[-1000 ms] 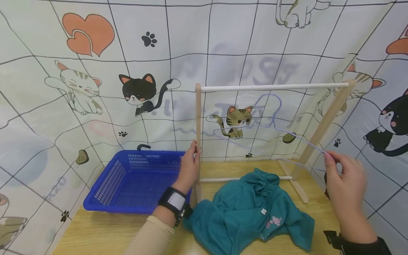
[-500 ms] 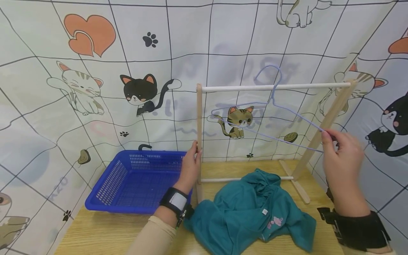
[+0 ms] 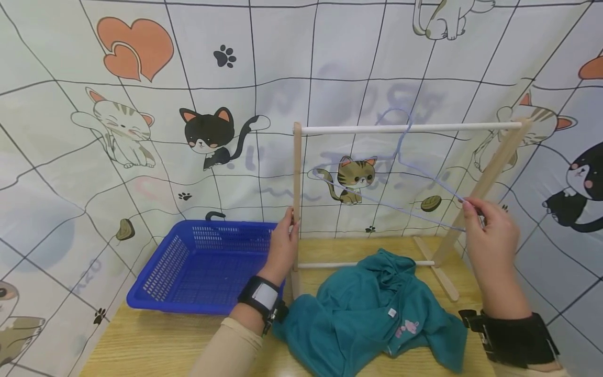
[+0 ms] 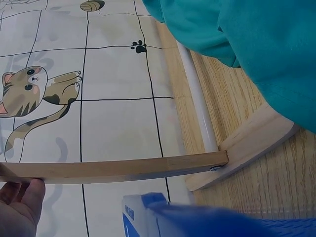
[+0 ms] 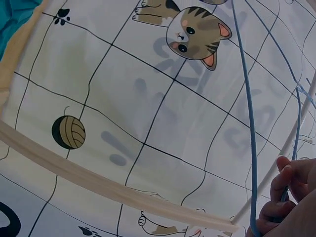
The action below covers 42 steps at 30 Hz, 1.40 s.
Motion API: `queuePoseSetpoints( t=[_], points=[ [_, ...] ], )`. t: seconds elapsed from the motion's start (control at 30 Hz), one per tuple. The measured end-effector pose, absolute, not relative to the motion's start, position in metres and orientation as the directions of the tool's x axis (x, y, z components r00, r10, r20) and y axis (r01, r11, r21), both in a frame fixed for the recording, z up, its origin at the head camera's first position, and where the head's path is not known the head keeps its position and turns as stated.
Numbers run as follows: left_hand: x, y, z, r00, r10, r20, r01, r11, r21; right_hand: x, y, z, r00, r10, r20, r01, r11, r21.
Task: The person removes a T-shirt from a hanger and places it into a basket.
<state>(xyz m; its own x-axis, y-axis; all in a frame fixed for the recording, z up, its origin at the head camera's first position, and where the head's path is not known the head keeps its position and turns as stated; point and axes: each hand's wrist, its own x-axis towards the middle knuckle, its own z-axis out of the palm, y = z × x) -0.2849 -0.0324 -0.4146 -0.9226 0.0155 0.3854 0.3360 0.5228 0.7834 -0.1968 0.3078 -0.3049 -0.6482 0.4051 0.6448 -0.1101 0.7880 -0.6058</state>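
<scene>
Pale blue wire forms the hanger [image 5: 253, 148] pinched in my right hand [image 3: 492, 230], its hook [image 3: 409, 120] showing above the white top rail [image 3: 348, 130] of a rack [image 3: 493, 168]; I cannot tell whether they touch. My left hand [image 3: 281, 245] grips the wooden left upright [image 3: 298, 167]. Below the hanger, a teal garment [image 3: 363, 309] lies crumpled on the table [image 3: 141, 345], hiding part of the lower rail [image 3: 327, 265]. Left of the upright sits a blue basket [image 3: 188, 307], cat-printed sheeting [image 3: 330, 47] behind everything.

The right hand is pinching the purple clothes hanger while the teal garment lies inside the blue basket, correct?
Not quite: the head view shows the teal garment lying on the wood-grain table, outside the blue basket. The right hand is indeed pinching the purple clothes hanger.
</scene>
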Motion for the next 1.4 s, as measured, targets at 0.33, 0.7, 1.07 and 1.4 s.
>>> queuePoseSetpoints(
  t=[0.33,0.7,1.07,1.4],
  points=[
    [-0.285,-0.033,-0.415,-0.919,0.024,0.394,0.349,0.516,0.782,-0.197,0.309,-0.316,-0.721,0.397,0.568,-0.057,0.782,-0.620],
    [-0.287,-0.032,-0.418,-0.933,0.024,0.359,0.324,0.489,0.810,-0.198,0.308,-0.325,-0.720,0.395,0.571,-0.051,0.790,-0.611],
    [-0.287,-0.031,-0.416,-0.929,0.010,0.370,0.329,0.482,0.812,-0.190,0.310,-0.339,-0.711,0.471,0.522,-0.047,0.709,-0.704],
    [-0.287,-0.032,-0.416,-0.924,-0.009,0.382,0.336,0.457,0.823,-0.169,0.314,-0.367,-0.694,0.599,0.399,0.008,0.561,-0.828]
  ],
)
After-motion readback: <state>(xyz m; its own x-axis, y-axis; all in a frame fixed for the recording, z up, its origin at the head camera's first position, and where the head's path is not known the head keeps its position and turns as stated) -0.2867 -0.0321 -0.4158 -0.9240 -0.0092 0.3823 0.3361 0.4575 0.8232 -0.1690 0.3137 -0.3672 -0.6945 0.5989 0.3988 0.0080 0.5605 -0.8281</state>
